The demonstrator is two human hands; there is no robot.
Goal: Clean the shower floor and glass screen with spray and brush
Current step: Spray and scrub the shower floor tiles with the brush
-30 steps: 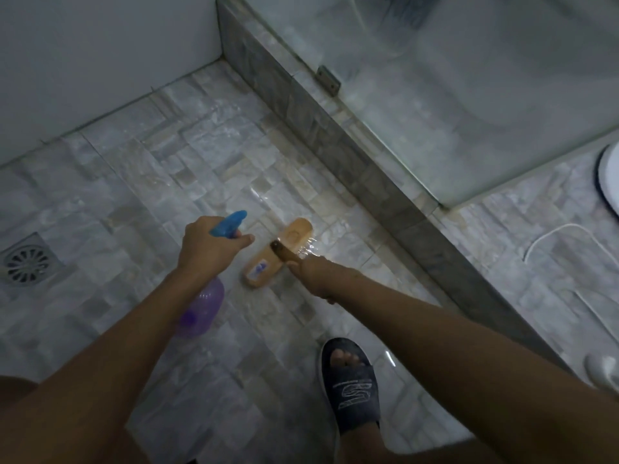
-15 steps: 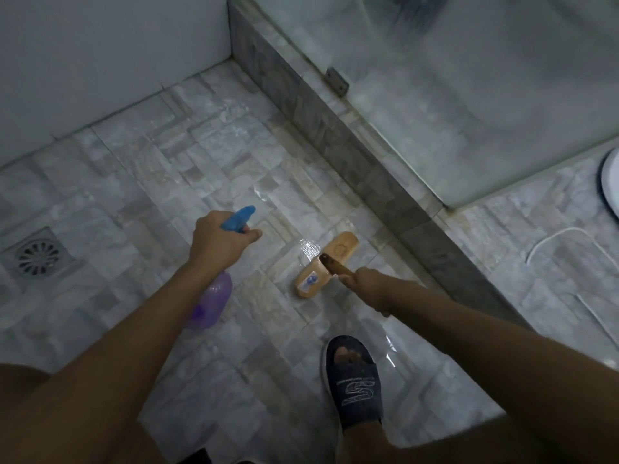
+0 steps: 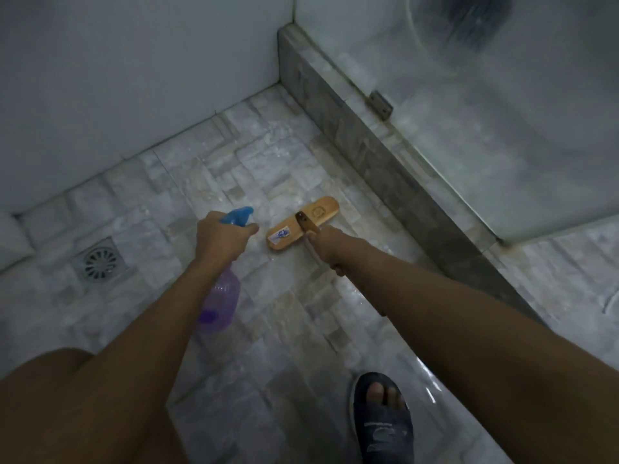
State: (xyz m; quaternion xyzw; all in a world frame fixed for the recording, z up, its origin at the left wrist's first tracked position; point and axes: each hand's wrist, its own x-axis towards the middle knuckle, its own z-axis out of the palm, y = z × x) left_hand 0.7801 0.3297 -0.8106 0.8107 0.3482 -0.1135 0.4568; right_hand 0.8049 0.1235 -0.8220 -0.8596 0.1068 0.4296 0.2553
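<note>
My left hand (image 3: 221,239) grips the blue trigger head of a purple spray bottle (image 3: 221,303), whose body hangs below my wrist above the floor. My right hand (image 3: 326,246) holds the handle of a wooden scrub brush (image 3: 301,227). The brush head lies flat on the wet grey stone-tile floor (image 3: 187,182), just right of the spray nozzle. The glass screen (image 3: 485,105) rises at the right, standing on a dark stone kerb (image 3: 378,159); it looks hazy and streaked.
A round metal floor drain (image 3: 99,264) sits in the tiles at the left. Pale walls close the back and left. My right foot in a dark slipper (image 3: 382,420) stands at the bottom. A small metal hinge bracket (image 3: 381,104) sits at the glass base.
The brush head has slid forward across the tiles toward the back wall, after being pulled back toward me half a second ago. My view has shifted, so the drain appears closer to centre.
</note>
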